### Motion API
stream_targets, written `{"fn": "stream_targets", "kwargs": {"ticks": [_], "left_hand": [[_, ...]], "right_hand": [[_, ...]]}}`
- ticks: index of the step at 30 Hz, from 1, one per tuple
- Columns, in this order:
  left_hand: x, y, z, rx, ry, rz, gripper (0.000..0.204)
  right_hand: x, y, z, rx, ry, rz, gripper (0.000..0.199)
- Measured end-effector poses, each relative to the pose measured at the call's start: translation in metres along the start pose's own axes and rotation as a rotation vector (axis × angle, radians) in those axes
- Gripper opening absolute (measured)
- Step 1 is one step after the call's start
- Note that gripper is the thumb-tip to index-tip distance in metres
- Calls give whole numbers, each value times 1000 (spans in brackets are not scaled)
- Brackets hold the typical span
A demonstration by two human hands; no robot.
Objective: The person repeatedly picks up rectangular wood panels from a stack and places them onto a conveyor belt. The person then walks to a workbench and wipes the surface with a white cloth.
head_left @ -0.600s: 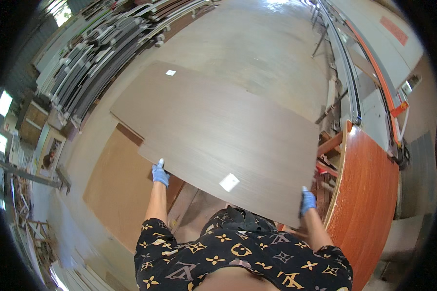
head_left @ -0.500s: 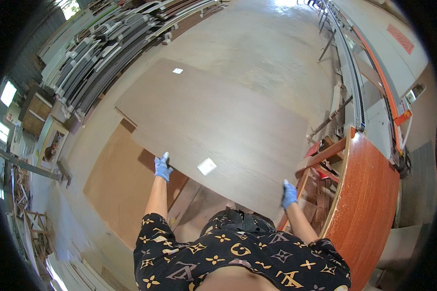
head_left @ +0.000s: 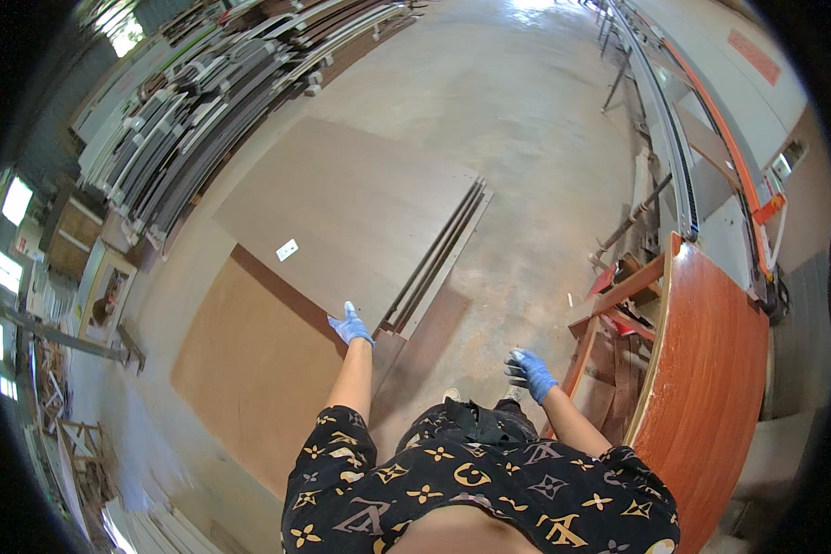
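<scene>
Pale concrete floor runs through a workshop, with long strips piled along its left edge and a metal rail along its right. On the floor's left half lies a stack of boards; its grey-brown top board bears a white label, and dark gaps show between layers on the right edge. A tan board lies just beside the stack. The hands are well apart: the left hand, gloved in blue, is at the top board's near corner, though whether it grips the edge or merely rests there I cannot tell; the right hand, fingers loosely parted, holds nothing above the floor. Good handling here would seem to mean steering the top board with even, level pressure, keeping fingertips out of the gaps, and using the right hand along the right edge for balance.
</scene>
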State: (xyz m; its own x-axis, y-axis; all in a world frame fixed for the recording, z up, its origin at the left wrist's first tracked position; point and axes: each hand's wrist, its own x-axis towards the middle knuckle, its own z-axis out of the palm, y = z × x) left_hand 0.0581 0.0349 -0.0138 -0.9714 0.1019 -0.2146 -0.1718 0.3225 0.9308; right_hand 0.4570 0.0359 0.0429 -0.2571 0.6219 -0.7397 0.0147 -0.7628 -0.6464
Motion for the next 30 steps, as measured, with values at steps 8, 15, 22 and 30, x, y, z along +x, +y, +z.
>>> {"fn": "stream_targets", "kwargs": {"ticks": [8, 15, 22, 30], "left_hand": [[-30, 25, 23, 69, -51, 8, 77], [-39, 26, 7, 163, -228, 63, 82], [-106, -21, -6, 290, -64, 191, 57], [-229, -35, 7, 383, -371, 81, 54]], "right_hand": [[-15, 22, -56, 178, 211, 7, 20], [-26, -10, -116, 223, 379, -197, 20], [-48, -68, -232, 442, 510, -365, 29], [-51, -169, -363, 467, 630, -498, 31]]}}
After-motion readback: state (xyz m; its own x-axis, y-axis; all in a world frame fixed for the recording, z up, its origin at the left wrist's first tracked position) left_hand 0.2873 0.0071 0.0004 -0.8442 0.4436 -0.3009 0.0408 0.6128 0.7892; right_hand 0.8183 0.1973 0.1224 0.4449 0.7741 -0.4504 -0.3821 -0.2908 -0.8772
